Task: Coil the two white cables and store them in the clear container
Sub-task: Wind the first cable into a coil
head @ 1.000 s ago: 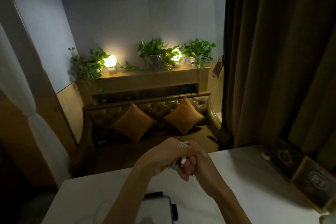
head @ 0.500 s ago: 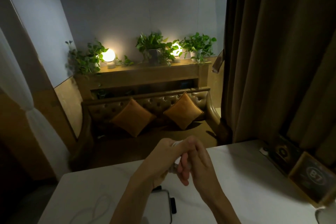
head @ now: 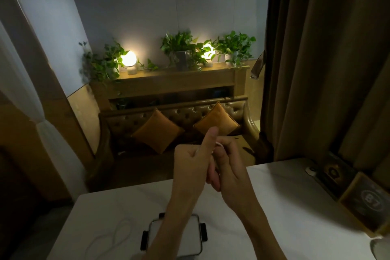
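Both my hands are raised together above the white table. My left hand is curled, thumb pointing up, around a coiled white cable that its fingers mostly hide. Only a small white loop of this first cable shows between the hands, where my right hand pinches it with curled fingers. A second white cable lies in loose loops on the table at the lower left. The clear container, with black side clips, sits below my left forearm.
Dark framed boxes stand along the table's right edge under a brown curtain. Beyond the table is a leather sofa with two orange cushions, and a shelf with plants and two lit lamps.
Both hands have risen and my left thumb now sticks up. The camera has tilted down, so more of the container and the loose cable shows. The right hand's fingers now pinch the cable's loop.
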`<state>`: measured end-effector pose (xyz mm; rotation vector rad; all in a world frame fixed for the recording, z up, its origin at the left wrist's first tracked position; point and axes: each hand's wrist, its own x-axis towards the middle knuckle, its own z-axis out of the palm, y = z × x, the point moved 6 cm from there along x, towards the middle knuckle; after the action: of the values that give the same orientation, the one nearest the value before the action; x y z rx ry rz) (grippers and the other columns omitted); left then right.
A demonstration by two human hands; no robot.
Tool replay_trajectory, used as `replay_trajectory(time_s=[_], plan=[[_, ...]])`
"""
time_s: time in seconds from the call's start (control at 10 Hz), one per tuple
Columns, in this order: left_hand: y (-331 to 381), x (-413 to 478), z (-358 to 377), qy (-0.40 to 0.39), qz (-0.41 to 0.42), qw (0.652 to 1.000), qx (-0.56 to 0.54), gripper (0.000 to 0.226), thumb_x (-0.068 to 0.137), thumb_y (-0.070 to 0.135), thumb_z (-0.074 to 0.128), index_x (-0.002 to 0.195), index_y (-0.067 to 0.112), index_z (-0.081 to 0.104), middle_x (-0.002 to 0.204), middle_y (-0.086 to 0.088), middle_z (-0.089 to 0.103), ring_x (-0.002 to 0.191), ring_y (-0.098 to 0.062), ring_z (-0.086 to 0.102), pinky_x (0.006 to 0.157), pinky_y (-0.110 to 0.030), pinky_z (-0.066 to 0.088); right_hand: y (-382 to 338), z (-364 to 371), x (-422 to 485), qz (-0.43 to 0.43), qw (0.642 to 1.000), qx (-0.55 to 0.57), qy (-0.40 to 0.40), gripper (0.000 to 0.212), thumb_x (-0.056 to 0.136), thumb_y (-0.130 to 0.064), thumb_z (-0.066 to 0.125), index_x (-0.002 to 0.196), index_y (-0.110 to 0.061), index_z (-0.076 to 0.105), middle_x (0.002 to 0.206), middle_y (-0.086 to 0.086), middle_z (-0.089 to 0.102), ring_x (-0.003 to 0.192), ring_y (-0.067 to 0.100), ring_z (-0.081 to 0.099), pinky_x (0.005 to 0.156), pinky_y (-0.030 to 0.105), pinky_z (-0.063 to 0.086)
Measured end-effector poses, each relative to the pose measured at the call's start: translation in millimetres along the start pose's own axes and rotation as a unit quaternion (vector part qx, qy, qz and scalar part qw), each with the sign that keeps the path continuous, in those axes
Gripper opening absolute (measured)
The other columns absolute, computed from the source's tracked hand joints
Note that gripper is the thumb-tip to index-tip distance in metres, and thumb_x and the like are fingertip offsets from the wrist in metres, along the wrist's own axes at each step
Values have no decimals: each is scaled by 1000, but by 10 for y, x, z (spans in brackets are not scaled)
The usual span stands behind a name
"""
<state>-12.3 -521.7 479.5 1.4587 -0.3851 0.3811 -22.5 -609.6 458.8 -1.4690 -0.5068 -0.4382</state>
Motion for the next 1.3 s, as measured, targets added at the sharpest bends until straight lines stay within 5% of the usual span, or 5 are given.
replay_trajectory(time_s=[0.3, 0.6, 0.9, 1.2, 1.3], plan=[[-434, 27, -124, 141, -107, 979, -101, 59, 83, 60, 41, 68, 3, 43, 43, 0, 42, 29, -4, 40, 34, -13, 35, 226, 68, 19, 29, 999, 24, -8, 24, 95, -38, 32, 100, -18, 45, 66, -13, 57, 50, 0, 52, 46, 8, 39], [-650, 212, -86, -53, -177, 982, -23, 59, 93, 44, 40, 43, 13, 39, 33, 3, 38, 28, -10, 36, 38, -20, 33, 469, -31, 12, 96, 995, -11, 39, 22, 99, -32, 32, 100, -15, 46, 80, 8, 58, 64, 7, 60, 54, 16, 50], [-701, 213, -297, 250, -126, 958, 56, 45, 97, 32, 43, 57, 13, 48, 50, -1, 48, 36, -2, 47, 43, -17, 41, 599, 164, -205, 128, 982, -43, 131, 7, 97, -27, 44, 89, -27, 44, 84, -8, 57, 72, 5, 59, 64, 18, 45], [-727, 183, -118, -95, -130, 976, 150, 26, 93, 38, 50, 105, 18, 62, 90, 0, 65, 83, -16, 64, 72, -27, 55, 569, -254, 24, 66, 987, -90, 115, 16, 98, -33, 37, 101, -28, 52, 93, -12, 61, 83, -10, 61, 62, 6, 49], [-648, 153, -147, -84, -114, 974, 178, 27, 97, 31, 43, 115, 17, 58, 92, 6, 62, 85, -9, 62, 71, -13, 51, 640, -229, 105, 86, 982, -133, 102, 20, 100, -29, 37, 105, -24, 56, 92, -6, 64, 79, 6, 64, 66, 20, 51]])
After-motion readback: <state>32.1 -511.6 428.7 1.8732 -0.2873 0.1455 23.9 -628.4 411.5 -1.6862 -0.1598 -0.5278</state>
